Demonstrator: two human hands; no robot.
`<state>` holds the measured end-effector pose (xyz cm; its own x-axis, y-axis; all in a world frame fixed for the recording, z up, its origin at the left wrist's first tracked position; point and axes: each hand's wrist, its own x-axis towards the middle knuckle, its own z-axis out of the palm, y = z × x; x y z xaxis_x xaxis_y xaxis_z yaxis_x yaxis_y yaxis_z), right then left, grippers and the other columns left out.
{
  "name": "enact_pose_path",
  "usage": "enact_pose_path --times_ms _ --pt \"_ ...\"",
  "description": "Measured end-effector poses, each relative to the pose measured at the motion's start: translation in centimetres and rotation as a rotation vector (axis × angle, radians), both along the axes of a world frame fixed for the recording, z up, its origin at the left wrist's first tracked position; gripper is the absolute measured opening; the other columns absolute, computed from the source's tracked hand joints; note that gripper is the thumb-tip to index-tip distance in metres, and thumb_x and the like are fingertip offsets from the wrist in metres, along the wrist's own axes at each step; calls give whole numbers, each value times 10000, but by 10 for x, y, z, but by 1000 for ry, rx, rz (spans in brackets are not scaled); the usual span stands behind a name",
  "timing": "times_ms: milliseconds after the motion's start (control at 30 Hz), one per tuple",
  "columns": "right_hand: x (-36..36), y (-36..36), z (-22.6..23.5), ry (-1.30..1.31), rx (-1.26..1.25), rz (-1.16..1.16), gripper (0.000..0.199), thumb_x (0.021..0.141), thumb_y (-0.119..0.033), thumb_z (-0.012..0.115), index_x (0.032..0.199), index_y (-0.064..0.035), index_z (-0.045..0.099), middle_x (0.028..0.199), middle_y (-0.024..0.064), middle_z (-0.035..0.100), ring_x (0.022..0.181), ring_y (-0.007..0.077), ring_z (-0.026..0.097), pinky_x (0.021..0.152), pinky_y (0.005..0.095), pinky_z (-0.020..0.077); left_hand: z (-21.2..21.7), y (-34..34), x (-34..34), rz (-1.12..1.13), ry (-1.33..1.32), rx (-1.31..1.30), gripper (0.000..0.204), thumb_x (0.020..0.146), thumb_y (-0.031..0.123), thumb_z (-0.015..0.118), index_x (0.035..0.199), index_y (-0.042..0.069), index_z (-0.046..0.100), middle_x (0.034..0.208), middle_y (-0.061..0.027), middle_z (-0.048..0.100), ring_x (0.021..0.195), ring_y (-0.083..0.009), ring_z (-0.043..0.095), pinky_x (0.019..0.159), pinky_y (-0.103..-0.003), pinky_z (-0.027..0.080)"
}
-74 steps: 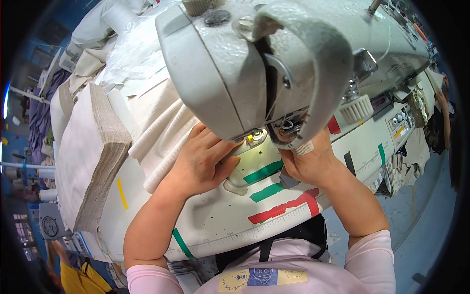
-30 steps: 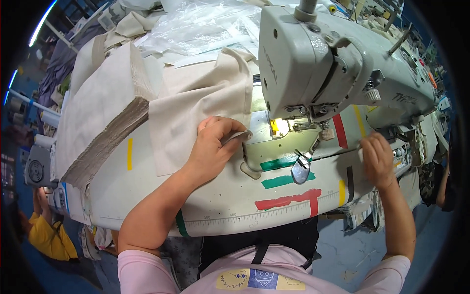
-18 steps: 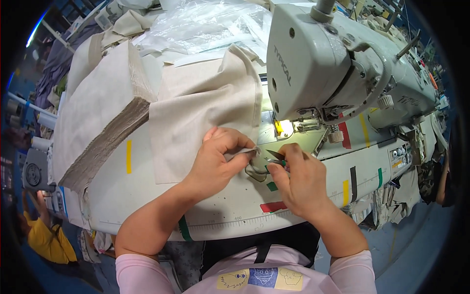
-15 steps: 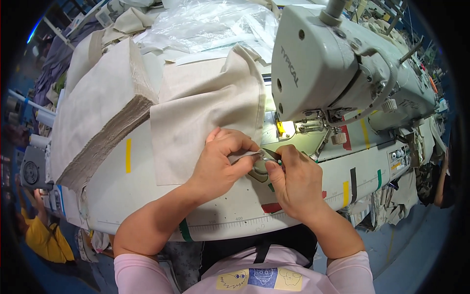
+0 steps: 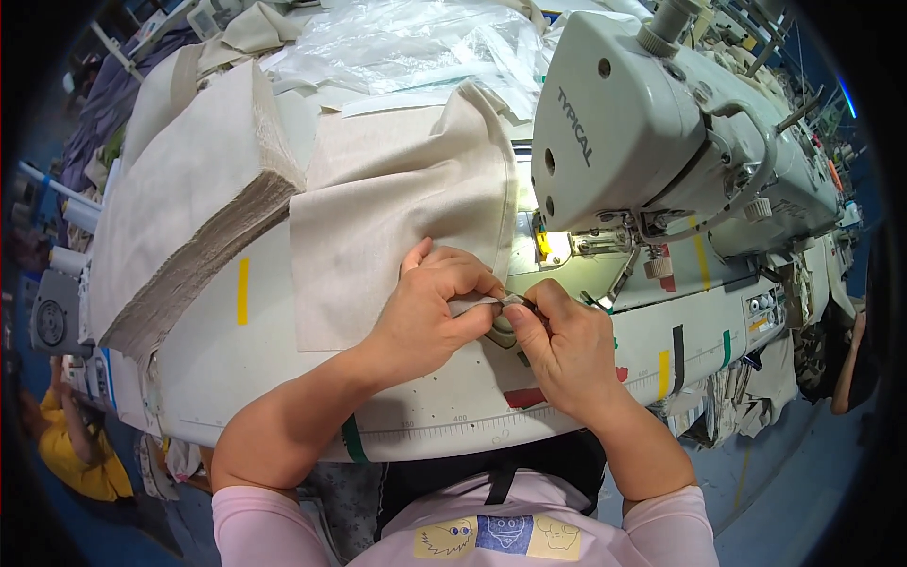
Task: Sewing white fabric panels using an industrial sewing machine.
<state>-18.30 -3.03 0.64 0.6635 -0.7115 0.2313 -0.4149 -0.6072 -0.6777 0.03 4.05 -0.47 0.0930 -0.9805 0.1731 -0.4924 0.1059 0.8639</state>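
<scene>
Seemingly to steady it, the left hand is pinching a corner of the cloth lying on the table left of the sewing machine, while the right hand, fingers curled, is gripping a mostly hidden dark tool at that corner

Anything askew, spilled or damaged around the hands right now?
No spill or damage stands out. Only the cream cloth looks untidy: its far right part is bunched into raised folds, left of the sewing machine, while its left part lies flatter.
</scene>
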Motion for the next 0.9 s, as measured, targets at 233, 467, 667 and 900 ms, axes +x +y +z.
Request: enact_pose_path --times_ms 233,467,667,900 --pt "-4 -3 1 -5 43 51 342 952 -329 628 786 -39 552 593 144 580 540 344 606 511 422 451 1 -2 5 -102 -22 -8 116 821 139 637 901 80 698 943 -12 652 1063 -202 562 1170 -560 119" --pt "-17 0 6 -112 142 42 270 927 -283 657 849 -34 589 589 109 569 536 288 613 519 377 462 2 -2 10 -99 -26 -8 128 804 125 642 907 91 710 925 -5 659 1060 -197 562 1164 -522 153" --pt "-75 -11 1 -191 116 -221 225 922 -227 663 916 -7 612 683 109 624 563 184 587 544 312 457 28 14 21 -716 -168 24 219 819 172 759 1016 86 720 1000 -79 696 1043 -224 620 1061 -416 349" --pt "-145 -79 -12 210 -235 -732 270 954 -297 639 1000 -32 619 727 120 627 691 278 623 637 388 466 23 19 17 84 145 246 246 797 87 732 1036 49 687 1047 -105 663 1088 -273 569 914 -364 458"
